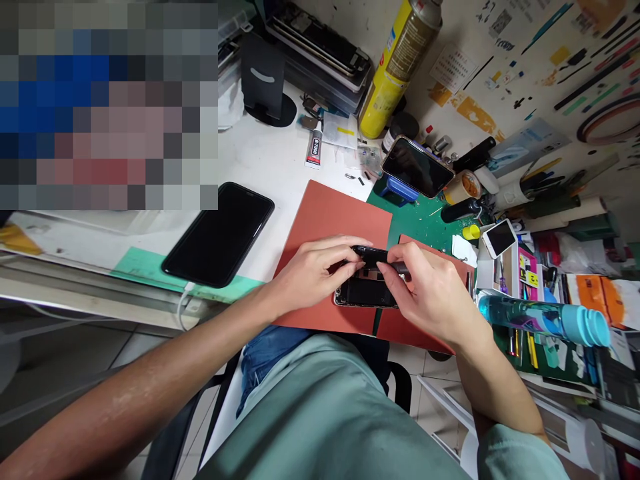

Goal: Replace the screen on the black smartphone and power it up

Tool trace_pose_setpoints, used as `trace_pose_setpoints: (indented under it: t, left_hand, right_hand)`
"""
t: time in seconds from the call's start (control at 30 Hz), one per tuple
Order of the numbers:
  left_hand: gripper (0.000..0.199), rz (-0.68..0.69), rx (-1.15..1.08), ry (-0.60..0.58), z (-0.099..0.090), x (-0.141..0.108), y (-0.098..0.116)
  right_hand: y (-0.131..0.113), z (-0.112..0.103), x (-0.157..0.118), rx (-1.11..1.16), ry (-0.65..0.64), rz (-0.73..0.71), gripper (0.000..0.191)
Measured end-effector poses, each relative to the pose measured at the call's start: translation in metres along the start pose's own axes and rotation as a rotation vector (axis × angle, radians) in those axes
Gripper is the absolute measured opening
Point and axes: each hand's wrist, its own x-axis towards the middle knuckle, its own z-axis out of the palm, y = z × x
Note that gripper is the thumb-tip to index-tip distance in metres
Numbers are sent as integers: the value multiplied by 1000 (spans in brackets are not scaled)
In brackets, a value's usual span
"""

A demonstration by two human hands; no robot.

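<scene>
An opened phone lies on the reddish-brown mat, its inner parts exposed. Just above its far edge, a flat black phone part is held between my two hands. My left hand pinches the left end of this part between thumb and fingers. At its right end my right hand grips with thumb and index finger, hiding that side of the opened phone. Whether the black part is still joined to the phone I cannot tell.
Left of the mat lies a large black phone. Behind it are a glue tube, a black stand and a yellow spray can. Another phone leans on a blue holder. A blue bottle stands right, among tools.
</scene>
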Motion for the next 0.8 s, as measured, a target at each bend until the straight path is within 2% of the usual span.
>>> trace_pose_setpoints:
  t: [0.2,0.3,0.4,0.8]
  left_hand:
    - [21,31,0,3,-1,1,0]
    - [22,43,14,2,-1,0,0]
    - [19,56,21,12,0,0,0]
    - [20,49,6,10,0,1,-2]
  right_hand:
    - [-1,1,-1,-8,15,36,6]
    - [-2,0,-2,12,-11,-2,7]
    - [-2,0,-1,2,18,40,7]
    - [-1,2,-1,24,32,51,7]
